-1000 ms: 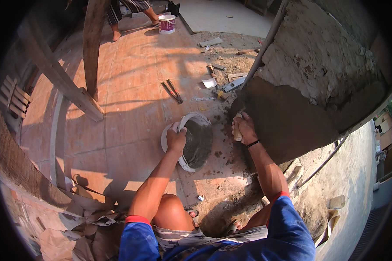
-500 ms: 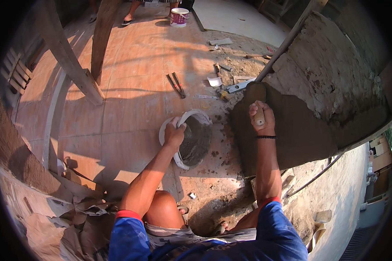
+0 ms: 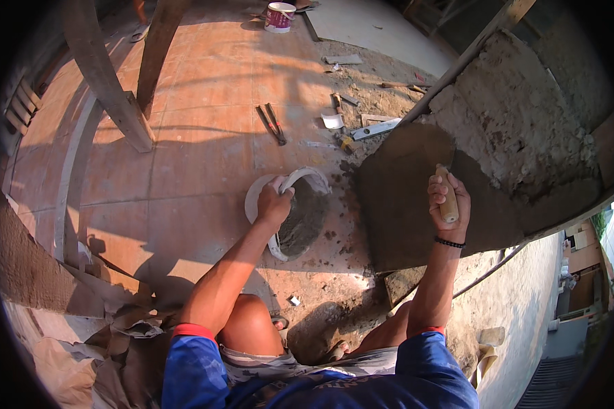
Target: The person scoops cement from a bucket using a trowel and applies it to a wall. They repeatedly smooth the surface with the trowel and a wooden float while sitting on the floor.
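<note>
My left hand [image 3: 274, 206] is closed round the near-left rim of a white bucket [image 3: 254, 198], which tilts toward the right. Grey wet mortar [image 3: 303, 221] coats the inside. On my right, my right hand [image 3: 461, 206] wraps round the wooden handle of a trowel [image 3: 448, 199]. Its blade merges with the grey mortar around it, so its outline is hard to make out. Below and beside the blade spreads a smooth, dark layer of mortar [image 3: 416, 218]. Beyond it is a rougher, lighter mortar surface [image 3: 481, 102].
Red-handled pliers or cutters [image 3: 273, 125] lie on the tiled floor [image 3: 205, 160]. A spirit level [image 3: 375, 129] rests by the mortar's far edge. Wooden posts [image 3: 109, 75] stand at left, and crumpled brown paper [image 3: 68, 361] lies near left. A purple-and-white bucket [image 3: 280, 18] stands far off.
My right hand has moved right across the wet mortar with the trowel, and the handle now leans differently. My left hand keeps its hold on the bucket rim. The whole view has shifted slightly.
</note>
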Demonstrator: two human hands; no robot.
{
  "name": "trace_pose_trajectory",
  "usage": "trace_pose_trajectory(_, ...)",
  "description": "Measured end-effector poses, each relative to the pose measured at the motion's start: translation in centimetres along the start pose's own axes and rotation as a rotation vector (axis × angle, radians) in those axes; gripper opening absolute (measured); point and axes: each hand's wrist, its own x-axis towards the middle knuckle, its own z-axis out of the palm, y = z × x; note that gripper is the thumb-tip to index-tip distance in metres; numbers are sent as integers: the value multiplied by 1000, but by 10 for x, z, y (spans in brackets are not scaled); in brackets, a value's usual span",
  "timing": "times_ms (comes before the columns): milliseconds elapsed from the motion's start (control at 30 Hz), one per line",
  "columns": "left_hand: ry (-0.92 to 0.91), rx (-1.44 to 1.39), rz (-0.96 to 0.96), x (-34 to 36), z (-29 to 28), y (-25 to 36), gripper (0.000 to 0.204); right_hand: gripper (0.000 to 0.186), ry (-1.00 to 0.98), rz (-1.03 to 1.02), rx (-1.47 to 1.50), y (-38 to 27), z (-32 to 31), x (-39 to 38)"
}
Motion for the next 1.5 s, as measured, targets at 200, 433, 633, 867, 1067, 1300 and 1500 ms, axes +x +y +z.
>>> trace_pose_trajectory(200, 12, 80, 4, 10, 4, -7, 28, 40, 1, -308, -498, 59, 16, -34)
trace_pose_trajectory(433, 14, 110, 57, 11, 16, -16, 30, 30, 265, 22, -643, 124, -71, 46)
trace_pose_trajectory(633, 15, 145, 84, 3, 11, -4, 30, 14, 376, -92, -622, 108, -102, 98)
trace_pose_trajectory(867, -46, 95, 35, -3, 10, -1, 31, 14, 375, -226, -607, 106, -72, 97)
trace_pose_trajectory(1067, -55, 118, 54, 1, 12, -10, 33, 11, 343, -240, -479, 85, -48, 93)
trace_pose_trajectory(1300, -89, 214, 78, -1, 17, -8, 34, 18, 215, -170, -276, 45, -31, 78)
trace_pose_trajectory(1500, -98, 163, 60, -1, 17, -9, 32, 38, 28, -212, -316, 38, -23, -4)
